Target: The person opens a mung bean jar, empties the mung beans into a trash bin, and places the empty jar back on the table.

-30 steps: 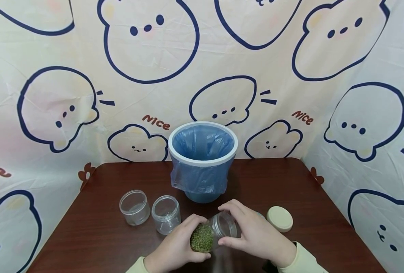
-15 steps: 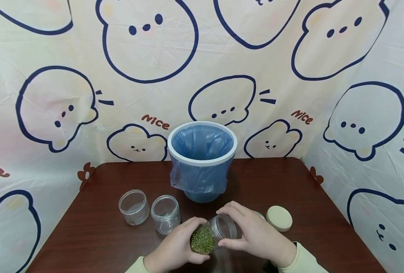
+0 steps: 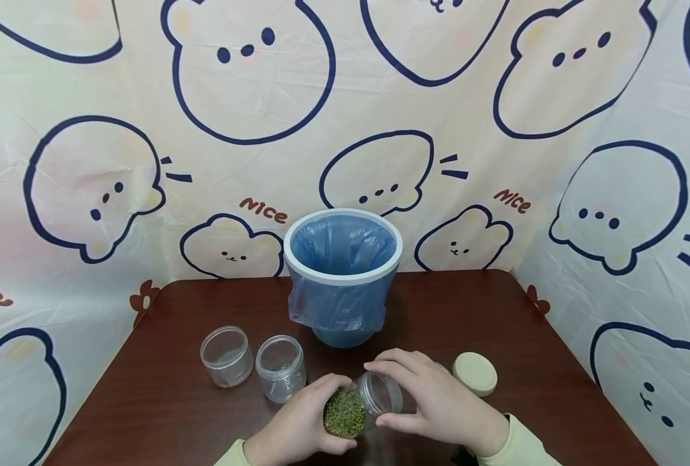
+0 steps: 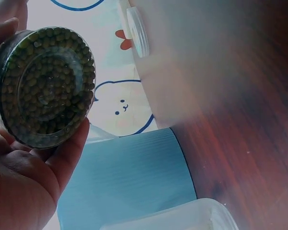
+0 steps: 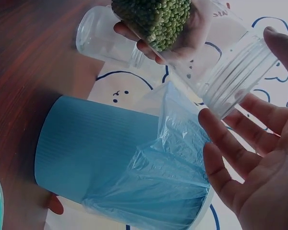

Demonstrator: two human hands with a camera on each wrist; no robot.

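A clear jar [image 3: 345,413] with green mung beans packed in its bottom lies tipped on its side above the table, its mouth to the right. My left hand [image 3: 301,417] grips it around the bottom end, and the beans show through the base [image 4: 48,86] in the left wrist view. My right hand [image 3: 438,401] is spread about the jar's threaded mouth [image 5: 240,69], thumb on one side and loosely bent fingers [image 5: 225,143] on the other. Whether these touch the glass I cannot tell. No lid covers the mouth.
Two clear jars [image 3: 226,356] [image 3: 281,369] stand uncovered at the left. A blue bin [image 3: 345,278] with a bag liner and white rim stands behind. A cream lid [image 3: 475,373] lies right of my right hand, with another round rim [image 3: 441,367] partly hidden beside it.
My right hand's fingers and thumb have spread slightly wider around the jar's mouth. The jar and left hand stay nearly in place. The head view has shifted a little.
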